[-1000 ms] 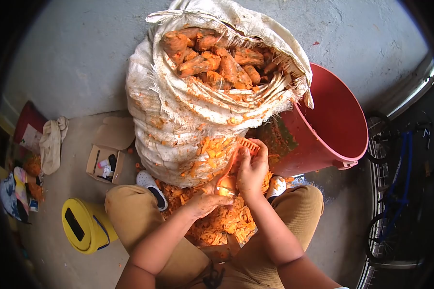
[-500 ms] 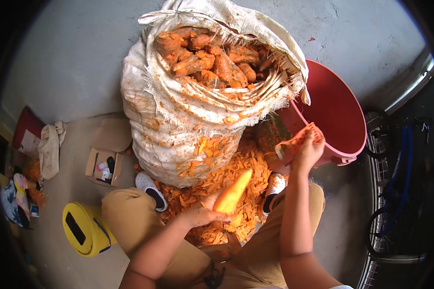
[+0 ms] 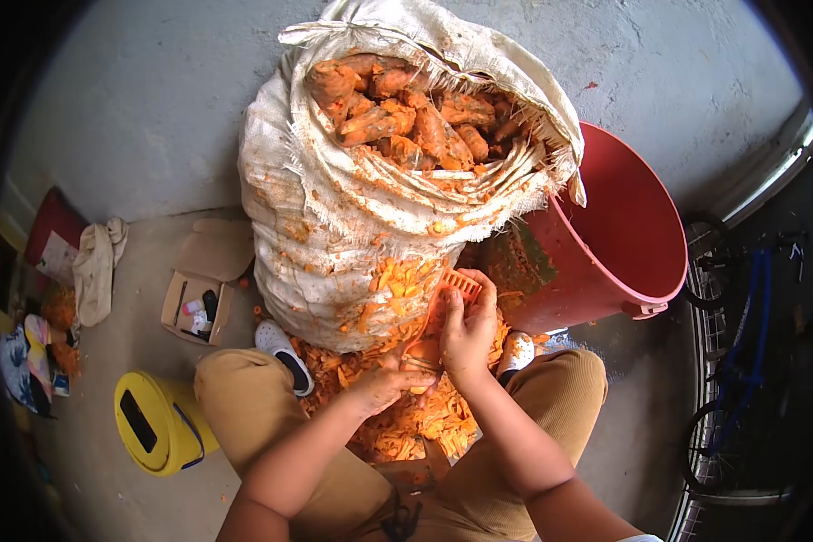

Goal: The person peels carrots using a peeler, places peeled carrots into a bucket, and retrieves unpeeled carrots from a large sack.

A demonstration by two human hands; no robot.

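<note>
Near the centre of the frame, the left hand grips a carrot, mostly hidden between the hands, while the right hand is wrapped around an orange peeler set against it. Just below them, orange peelings heap up between two white shoes. Above, a stained white sack stands open at upper centre, full of unpeeled carrots. A red bucket tilts beside it at centre right; a yellow bucket sits at lower left, with an open cardboard box above it
</note>
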